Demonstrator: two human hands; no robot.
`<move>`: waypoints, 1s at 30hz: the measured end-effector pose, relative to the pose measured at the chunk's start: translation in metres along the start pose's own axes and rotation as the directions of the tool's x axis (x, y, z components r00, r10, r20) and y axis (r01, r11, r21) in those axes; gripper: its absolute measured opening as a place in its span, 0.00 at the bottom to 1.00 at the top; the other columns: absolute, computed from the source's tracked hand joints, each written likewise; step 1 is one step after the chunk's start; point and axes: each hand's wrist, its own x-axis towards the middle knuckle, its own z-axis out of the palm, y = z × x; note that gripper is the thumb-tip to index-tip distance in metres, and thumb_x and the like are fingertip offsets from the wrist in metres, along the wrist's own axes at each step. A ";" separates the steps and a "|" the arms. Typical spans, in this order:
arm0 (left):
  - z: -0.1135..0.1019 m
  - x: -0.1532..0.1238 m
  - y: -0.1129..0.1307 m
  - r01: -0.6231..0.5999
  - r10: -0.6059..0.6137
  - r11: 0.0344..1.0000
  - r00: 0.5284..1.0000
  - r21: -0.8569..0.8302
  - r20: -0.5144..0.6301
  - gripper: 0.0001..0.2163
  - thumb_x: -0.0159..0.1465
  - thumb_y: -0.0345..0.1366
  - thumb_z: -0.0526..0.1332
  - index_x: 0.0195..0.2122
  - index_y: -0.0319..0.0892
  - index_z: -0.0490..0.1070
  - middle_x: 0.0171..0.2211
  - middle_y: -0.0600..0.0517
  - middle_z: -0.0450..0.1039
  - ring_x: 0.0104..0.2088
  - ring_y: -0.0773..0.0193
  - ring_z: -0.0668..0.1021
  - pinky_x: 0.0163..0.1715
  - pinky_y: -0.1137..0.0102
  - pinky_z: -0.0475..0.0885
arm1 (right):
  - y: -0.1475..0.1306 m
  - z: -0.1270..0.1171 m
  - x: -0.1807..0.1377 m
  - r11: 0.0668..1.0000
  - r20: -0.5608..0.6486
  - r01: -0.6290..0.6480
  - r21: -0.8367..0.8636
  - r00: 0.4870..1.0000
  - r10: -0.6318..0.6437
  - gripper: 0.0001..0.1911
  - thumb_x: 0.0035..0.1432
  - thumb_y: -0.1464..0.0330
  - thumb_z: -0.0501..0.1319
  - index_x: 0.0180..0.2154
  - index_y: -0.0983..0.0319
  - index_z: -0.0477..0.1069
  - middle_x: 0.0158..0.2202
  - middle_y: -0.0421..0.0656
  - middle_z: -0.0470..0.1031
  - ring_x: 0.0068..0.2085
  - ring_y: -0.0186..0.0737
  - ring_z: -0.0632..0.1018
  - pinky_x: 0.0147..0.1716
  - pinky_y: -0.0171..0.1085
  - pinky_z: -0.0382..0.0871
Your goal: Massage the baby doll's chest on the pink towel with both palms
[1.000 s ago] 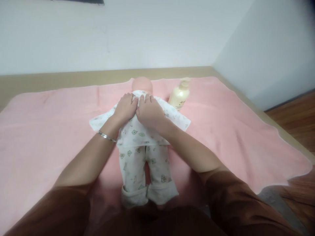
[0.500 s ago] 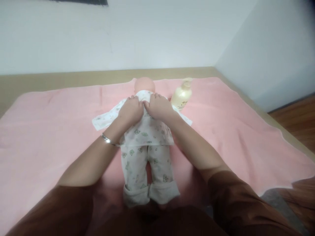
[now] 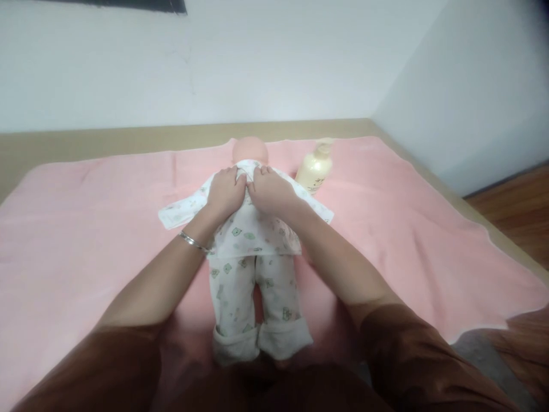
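A doll (image 3: 250, 150) in a white printed shirt (image 3: 257, 232) and matching trousers (image 3: 235, 292) lies stretched out with its head away from me. Its face does not show. My left hand (image 3: 226, 191) and my right hand (image 3: 271, 191) rest side by side on the upper part of the shirt, just below the head. Both sets of fingers are bent, with the thumbs close to each other near the middle. Between them the cloth is gathered in small folds, pinched by both hands. The fingertips are partly hidden. A silver bracelet (image 3: 194, 242) circles my left wrist.
A pale yellow pump bottle (image 3: 315, 170) stands beside the doll's right-hand sleeve. Under everything spreads a pink blanket (image 3: 94, 229) on a tan surface (image 3: 141, 139). White walls (image 3: 266, 68) rise behind and at the right; brown wooden floor (image 3: 514, 191) shows at the right.
Both hands have drawn slightly closer together, and the shirt between them is now bunched into folds. The doll and the bottle lie as before.
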 end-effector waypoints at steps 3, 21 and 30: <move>-0.003 -0.001 0.001 0.027 -0.027 1.000 0.999 0.000 0.028 0.17 0.68 0.38 0.44 0.37 0.40 0.72 0.41 0.40 0.79 0.42 0.52 0.77 0.45 0.60 0.70 | 0.009 0.004 0.008 0.987 -0.011 -0.128 0.101 0.992 0.129 0.34 0.73 0.61 0.42 0.67 0.83 0.54 0.70 0.66 0.58 0.71 0.58 0.61 0.69 0.49 0.55; -0.002 -0.005 0.008 0.020 -0.025 0.987 0.999 0.161 0.029 0.22 0.70 0.35 0.41 0.42 0.34 0.75 0.44 0.35 0.78 0.49 0.46 0.77 0.54 0.55 0.70 | 0.017 0.017 0.017 0.969 -0.052 -0.163 0.188 0.983 0.175 0.36 0.72 0.58 0.44 0.67 0.82 0.54 0.70 0.66 0.57 0.71 0.59 0.60 0.70 0.50 0.51; 0.001 -0.033 0.032 -0.137 0.131 0.935 0.991 0.327 0.038 0.23 0.71 0.30 0.42 0.59 0.23 0.66 0.61 0.28 0.69 0.65 0.43 0.69 0.66 0.53 0.60 | 0.025 0.014 0.020 0.947 -0.039 -0.202 0.250 0.975 0.218 0.36 0.71 0.55 0.45 0.65 0.79 0.58 0.69 0.65 0.60 0.70 0.60 0.62 0.67 0.51 0.57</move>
